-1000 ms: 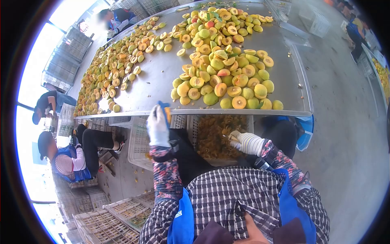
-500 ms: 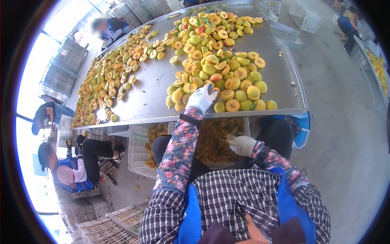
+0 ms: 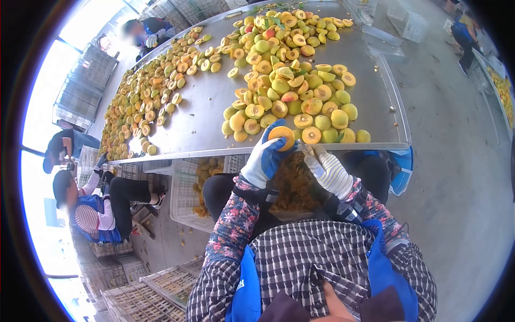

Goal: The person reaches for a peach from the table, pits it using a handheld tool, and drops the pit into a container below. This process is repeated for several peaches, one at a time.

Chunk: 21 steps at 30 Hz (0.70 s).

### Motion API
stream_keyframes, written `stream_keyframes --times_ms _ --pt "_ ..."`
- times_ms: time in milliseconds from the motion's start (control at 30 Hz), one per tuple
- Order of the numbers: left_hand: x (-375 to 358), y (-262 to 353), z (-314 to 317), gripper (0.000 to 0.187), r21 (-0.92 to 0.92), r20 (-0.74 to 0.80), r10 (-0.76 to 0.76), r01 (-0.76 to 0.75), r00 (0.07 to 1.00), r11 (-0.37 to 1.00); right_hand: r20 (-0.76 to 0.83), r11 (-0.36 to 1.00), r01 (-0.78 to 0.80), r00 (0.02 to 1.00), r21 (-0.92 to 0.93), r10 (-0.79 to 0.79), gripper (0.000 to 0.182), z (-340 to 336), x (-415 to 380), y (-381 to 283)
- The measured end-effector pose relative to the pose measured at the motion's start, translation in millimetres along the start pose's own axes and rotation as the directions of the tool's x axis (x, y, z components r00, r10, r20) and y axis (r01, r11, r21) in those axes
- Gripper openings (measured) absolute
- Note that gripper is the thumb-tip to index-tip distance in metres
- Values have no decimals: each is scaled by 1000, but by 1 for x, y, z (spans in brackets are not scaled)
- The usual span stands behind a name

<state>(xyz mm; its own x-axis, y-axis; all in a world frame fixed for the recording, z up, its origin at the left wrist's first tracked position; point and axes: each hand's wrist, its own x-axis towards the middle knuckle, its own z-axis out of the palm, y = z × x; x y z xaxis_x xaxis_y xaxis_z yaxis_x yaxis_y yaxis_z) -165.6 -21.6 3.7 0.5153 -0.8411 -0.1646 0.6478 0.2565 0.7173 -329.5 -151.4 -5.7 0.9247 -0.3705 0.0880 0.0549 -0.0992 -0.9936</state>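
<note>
My left hand [image 3: 263,160], in a white glove with a blue palm, grips a halved yellow peach [image 3: 281,138], its orange cut face turned up. Close beside it is my right hand [image 3: 328,170] in a striped, whitish glove. Its fingers are closed round a small metal tool [image 3: 303,148] whose tip points at the peach half; its exact kind is too small to make out. Just beyond both hands, a heap of peach halves [image 3: 300,102] lies on the metal table [image 3: 198,121]. Below my hands, a crate holds brownish-orange pieces [image 3: 295,190], partly hidden by my arms.
More peach halves [image 3: 155,102] spread along the table's left side. A white crate [image 3: 185,196] with fruit stands under the table edge. One person [image 3: 96,214] sits at left, another [image 3: 150,35] works at the far left edge. Stacked crates [image 3: 150,292] stand at lower left.
My left hand has come back from the heap to the table's front edge with a peach half. My right hand has risen from over the crate to meet it.
</note>
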Motion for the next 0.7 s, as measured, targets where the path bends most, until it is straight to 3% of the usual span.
stream_keyframes --times_ms 67,100,133,167,200,233,333,367,433,467,500,533,567,633,667,700 --pt "-5 -7 1 51 -79 -35 -47 44 998 996 14 899 247 966 -363 -260 31 1 4 -4" --pt "-7 -10 1 48 -156 -61 -97 87 993 984 19 898 248 966 -364 -259 31 2 4 -6" --pt "-10 -19 -2 41 55 -28 58 -57 998 997 10 845 233 965 -481 -260 32 3 3 -8" --pt "-13 -21 -4 41 51 -29 64 -62 998 997 1 779 213 965 -590 -264 33 3 3 -11" --pt "-19 -14 8 39 608 84 288 -279 954 743 4 776 215 965 -592 -264 33 3 3 -15" --pt "-22 -11 15 37 904 300 390 -390 871 177 15 752 211 966 -624 -259 32 3 2 -19" --pt "-20 -20 8 36 901 332 440 -419 834 115 51 689 198 972 -697 -227 32 3 1 -18" --pt "-12 -30 -7 36 900 333 441 -421 834 116 72 652 188 977 -734 -200 32 3 1 -17" --pt "7 -50 -31 37 802 52 378 -264 924 535 86 632 154 987 -760 -138 33 7 -1 -21" --pt "9 -57 -31 37 802 55 377 -266 925 535 99 610 125 992 -783 -77 33 10 -2 -22" --pt "6 -56 -17 36 515 -108 311 -214 944 830 98 609 124 992 -784 -76 33 11 -4 -20" --pt "4 -56 -6 36 134 -230 184 -157 956 978 95 629 148 988 -763 -118 35 12 -4 -15" --pt "3 -57 -3 36 134 -228 186 -159 956 978 90 646 174 983 -743 -161 37 14 -4 -8" --pt "0 -57 5 33 277 -222 249 -184 943 943 80 680 142 989 -720 -123 34 17 -4 -11" --pt "-4 -59 9 31 446 -187 340 -229 922 866 102 688 151 988 -710 -113 34 17 -5 -14" --pt "-9 -56 19 31 447 -185 336 -226 924 866 123 697 159 987 -700 -102 34 16 -5 -20"
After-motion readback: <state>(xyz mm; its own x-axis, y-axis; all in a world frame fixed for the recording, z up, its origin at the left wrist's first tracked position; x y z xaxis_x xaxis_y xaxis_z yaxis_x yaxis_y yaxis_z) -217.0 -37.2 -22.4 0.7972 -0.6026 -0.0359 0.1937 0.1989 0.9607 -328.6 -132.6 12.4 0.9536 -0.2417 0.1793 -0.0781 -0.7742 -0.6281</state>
